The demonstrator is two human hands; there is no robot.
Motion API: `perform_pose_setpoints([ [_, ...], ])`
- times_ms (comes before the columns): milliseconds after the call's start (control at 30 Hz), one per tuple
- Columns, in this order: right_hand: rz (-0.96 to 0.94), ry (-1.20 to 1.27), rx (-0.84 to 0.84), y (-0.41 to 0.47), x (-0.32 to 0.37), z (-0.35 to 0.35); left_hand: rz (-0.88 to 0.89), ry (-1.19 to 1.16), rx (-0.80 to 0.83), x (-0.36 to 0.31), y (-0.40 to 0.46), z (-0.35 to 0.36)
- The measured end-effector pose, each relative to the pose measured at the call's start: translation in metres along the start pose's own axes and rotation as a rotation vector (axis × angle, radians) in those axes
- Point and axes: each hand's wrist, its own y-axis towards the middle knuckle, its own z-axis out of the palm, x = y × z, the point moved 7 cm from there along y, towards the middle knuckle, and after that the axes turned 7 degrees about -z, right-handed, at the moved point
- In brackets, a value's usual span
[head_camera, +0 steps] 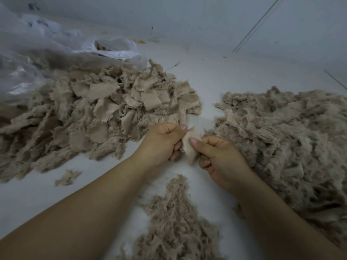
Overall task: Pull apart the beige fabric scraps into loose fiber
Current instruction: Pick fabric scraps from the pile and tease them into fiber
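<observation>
Fiber piles [176,218] near and right; both hands [165,141] [219,156] pinched one scrap [190,145]; big scrap heap [105,109] left unshredded.

White floor [216,76]: scrap heap [97,109], fiber piles [281,137].

Right fiber heap [293,139] edge-cropped

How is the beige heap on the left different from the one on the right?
The left heap still shows flat, whole fabric pieces with clear edges; the right heap is mostly shredded, fluffy fiber. The left heap lies against a clear plastic bag; the right heap lies apart from it. Both are beige and lie on the same pale surface.
</observation>
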Motion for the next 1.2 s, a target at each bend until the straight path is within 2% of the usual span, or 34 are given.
perform_pose_setpoints([
  [133,-0.007,0.022,-0.019,0.001,-0.001,-0.002,-0.007,-0.176,-0.14,0.003,0.002,-0.014],
  [200,-0.008,0.019,-0.012,0.001,-0.001,-0.002,-0.016,-0.168,-0.152,0.002,0.002,-0.016],
  [267,-0.014,-0.006,0.008,0.0,-0.001,-0.001,-0.056,-0.096,-0.085,0.001,0.002,-0.011],
  [367,-0.023,-0.052,0.058,-0.001,-0.001,0.0,-0.134,0.103,0.105,-0.002,0.003,0.006],
  [433,-0.024,-0.075,0.071,-0.002,-0.001,0.002,-0.17,0.207,0.156,-0.001,0.004,0.013],
  [500,-0.017,-0.081,0.065,-0.001,-0.002,0.001,-0.179,0.166,0.094,0.0,0.006,0.01],
  [633,0.001,-0.076,0.047,-0.002,0.0,0.002,-0.088,-0.067,-0.101,0.001,0.005,-0.006],
  [767,0.063,0.159,-0.133,0.0,-0.002,-0.008,-0.025,-0.143,-0.09,-0.003,0.0,-0.011],
  [833,0.077,0.226,-0.177,0.001,-0.004,-0.011,-0.059,-0.077,0.004,-0.003,-0.003,-0.007],
  [900,0.065,0.23,-0.176,0.001,-0.003,-0.011,-0.111,0.11,0.107,-0.003,-0.008,0.001],
  [1000,0.059,0.201,-0.158,0.0,-0.002,-0.009,-0.113,0.33,0.153,-0.004,-0.014,0.017],
  [1200,0.018,0.191,-0.1,0.001,0.001,-0.005,-0.117,0.324,0.128,0.001,-0.015,0.02],
])
